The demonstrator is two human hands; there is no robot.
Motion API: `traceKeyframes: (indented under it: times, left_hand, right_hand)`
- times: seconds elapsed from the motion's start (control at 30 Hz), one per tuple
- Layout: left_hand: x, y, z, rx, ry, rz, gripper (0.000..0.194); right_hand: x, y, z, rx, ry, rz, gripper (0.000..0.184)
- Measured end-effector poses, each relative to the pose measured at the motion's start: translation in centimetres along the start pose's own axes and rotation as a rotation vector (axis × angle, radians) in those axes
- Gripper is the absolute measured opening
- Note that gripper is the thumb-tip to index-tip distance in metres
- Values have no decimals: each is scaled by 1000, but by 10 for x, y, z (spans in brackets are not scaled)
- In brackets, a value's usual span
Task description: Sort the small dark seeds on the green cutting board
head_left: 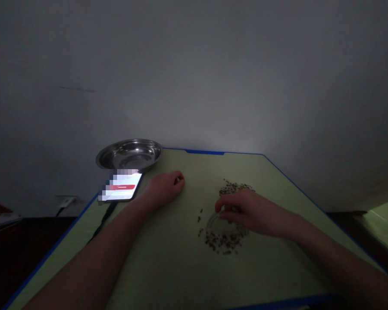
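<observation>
My right hand (237, 206) hovers over the far side of a clear round dish (210, 224), its fingers curled and pinched together; what lies between the fingertips is too small and dark to make out. Small dark seeds or beans (224, 243) are gathered at the dish's near side. Another scattered heap of dark seeds (234, 186) lies just beyond the right hand. A few loose pieces (199, 218) sit left of the dish. My left hand (166, 186) rests on the table in a loose fist beside the phone; the inside of its curled fingers is hidden.
A shiny metal basin (131, 155) stands at the table's far left corner. In front of it lies a phone (123, 186) with a lit screen and a dark strap (105, 219). The pale green tabletop (181, 267) has a blue edge, and a wall (213, 77) rises behind it.
</observation>
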State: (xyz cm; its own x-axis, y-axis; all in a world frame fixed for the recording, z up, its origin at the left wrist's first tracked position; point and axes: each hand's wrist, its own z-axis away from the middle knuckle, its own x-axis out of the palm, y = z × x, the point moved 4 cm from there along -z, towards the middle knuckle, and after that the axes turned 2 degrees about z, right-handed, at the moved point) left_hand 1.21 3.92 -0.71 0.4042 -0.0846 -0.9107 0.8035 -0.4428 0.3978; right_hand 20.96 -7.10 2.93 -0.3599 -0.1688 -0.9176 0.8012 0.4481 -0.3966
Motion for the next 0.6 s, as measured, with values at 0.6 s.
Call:
traceKeyframes:
  times: [0.6]
  left_hand:
    - [-2,1,-1,-33,-13,-32,33]
  right_hand:
    - [3,20,58,177,-42,-118,9]
